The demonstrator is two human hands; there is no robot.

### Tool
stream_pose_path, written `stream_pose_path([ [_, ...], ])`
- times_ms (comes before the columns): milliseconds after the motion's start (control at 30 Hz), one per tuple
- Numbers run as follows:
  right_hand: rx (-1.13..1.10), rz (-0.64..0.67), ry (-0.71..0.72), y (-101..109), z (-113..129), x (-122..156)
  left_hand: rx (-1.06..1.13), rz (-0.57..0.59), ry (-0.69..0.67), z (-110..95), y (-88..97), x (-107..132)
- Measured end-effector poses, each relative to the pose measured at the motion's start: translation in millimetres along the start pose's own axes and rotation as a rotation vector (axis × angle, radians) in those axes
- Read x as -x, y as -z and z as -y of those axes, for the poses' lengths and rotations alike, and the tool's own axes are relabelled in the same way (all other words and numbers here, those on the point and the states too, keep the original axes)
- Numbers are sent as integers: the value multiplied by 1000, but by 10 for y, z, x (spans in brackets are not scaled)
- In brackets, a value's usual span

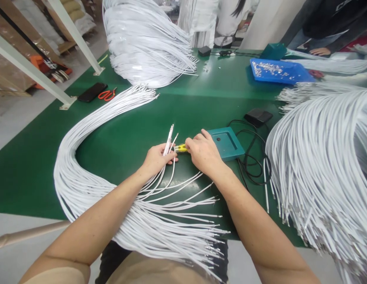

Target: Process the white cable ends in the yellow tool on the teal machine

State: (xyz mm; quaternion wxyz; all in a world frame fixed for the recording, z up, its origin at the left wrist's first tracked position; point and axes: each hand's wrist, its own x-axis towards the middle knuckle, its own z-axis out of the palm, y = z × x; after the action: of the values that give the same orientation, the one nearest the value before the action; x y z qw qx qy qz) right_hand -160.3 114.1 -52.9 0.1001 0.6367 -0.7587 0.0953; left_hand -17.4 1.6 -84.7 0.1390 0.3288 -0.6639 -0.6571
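In the middle of the table my left hand is closed around several white wires, their bare ends pointing up past the fingers. My right hand grips a small yellow tool with a metal tip; its exact kind is hard to make out. That tip reaches the wires beside my left fingertips. A long curved bundle of white wires runs from the back left around to the front. Its near ends fan out below my forearms. Just behind my right hand lies a teal block with a recessed top.
A large wire pile takes up the right side, another the back. Black cable coils near a black box. A blue tray holds small pieces. Orange-handled scissors and a phone lie left. People stand behind.
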Motion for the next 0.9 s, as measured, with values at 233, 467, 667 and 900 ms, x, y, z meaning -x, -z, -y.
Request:
stream_pose_path([
  [233,107,-153,-335,-38,-207,51,40,3,26,-21,11,12],
  [467,-163,-156,-156,83,4,6,54,-35,-1,-26,118,-5],
  [667,-514,92,380,41,611,83,184,30,6,-16,211,-2],
  [900,-781,503,157,-7,653,190,376,142,93,-107,232,52],
])
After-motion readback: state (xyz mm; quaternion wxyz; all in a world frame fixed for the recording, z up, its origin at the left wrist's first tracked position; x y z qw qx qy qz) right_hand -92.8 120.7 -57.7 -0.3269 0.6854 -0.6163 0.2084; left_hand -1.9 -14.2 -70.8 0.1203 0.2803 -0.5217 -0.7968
